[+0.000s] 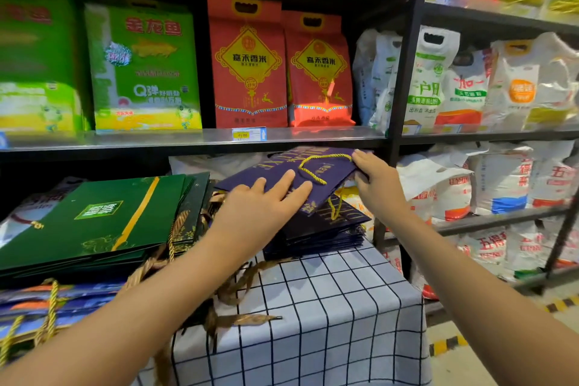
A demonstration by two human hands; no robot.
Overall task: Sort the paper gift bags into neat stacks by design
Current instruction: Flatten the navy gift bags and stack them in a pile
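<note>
Checked cloth drapes the table below you. Your left hand presses flat, fingers straight, on the top navy paper bag; your right hand pinches its far edge above the navy stack.

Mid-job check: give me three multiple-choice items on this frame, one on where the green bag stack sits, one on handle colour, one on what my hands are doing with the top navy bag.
1. The green bag stack lies where relative to the navy bag stack?
A. to its left
B. to its right
C. on top of it

2. The cord handle on the top navy bag is:
A. white
B. yellow-gold
C. red

3. The left hand is:
A. clenched in a fist
B. laid flat on the top navy bag
C. off the table

Key: 1 A, green lies left on the checked cloth; 2 B, a gold loop shows; 3 B, straight fingers press, while the right hand holds the bag's edge.
</note>
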